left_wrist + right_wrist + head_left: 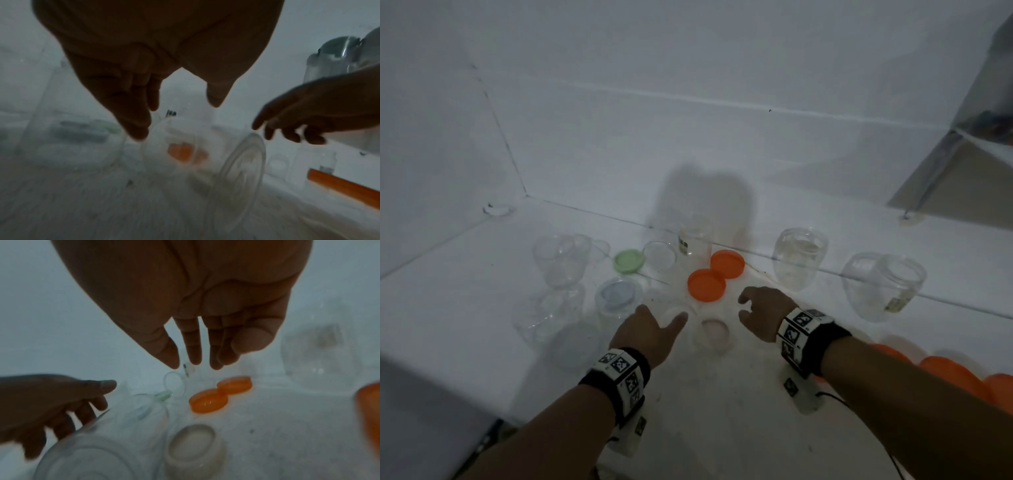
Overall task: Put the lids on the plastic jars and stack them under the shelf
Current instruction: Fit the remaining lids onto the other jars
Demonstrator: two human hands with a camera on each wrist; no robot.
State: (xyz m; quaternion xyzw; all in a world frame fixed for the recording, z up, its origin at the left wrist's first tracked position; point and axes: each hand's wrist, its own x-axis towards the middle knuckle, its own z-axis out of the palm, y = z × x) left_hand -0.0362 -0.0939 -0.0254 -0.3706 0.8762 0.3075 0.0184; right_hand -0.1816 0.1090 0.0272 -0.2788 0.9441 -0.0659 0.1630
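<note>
Several clear plastic jars stand open on the white floor. My left hand (654, 327) hovers open over a low clear jar (676, 315), fingers relaxed, holding nothing. My right hand (758, 313) is open too, just right of a small jar (714, 334) that sits between both hands. Two orange lids (706, 285) (727, 263) lie overlapping just beyond the hands, also visible as orange lids (208, 400) under my right hand (216, 356). A green lid (629, 261) lies farther left. In the left wrist view my left hand (179, 116) hangs above a blurred clear jar (240, 162).
A tall jar (695, 240) stands at the wall. Two round jars (799, 257) (883, 284) sit to the right, more jars (560, 260) (548, 315) to the left, one with a bluish lid (618, 296). More orange lids (955, 373) lie by my right forearm. A metal shelf (962, 137) hangs upper right.
</note>
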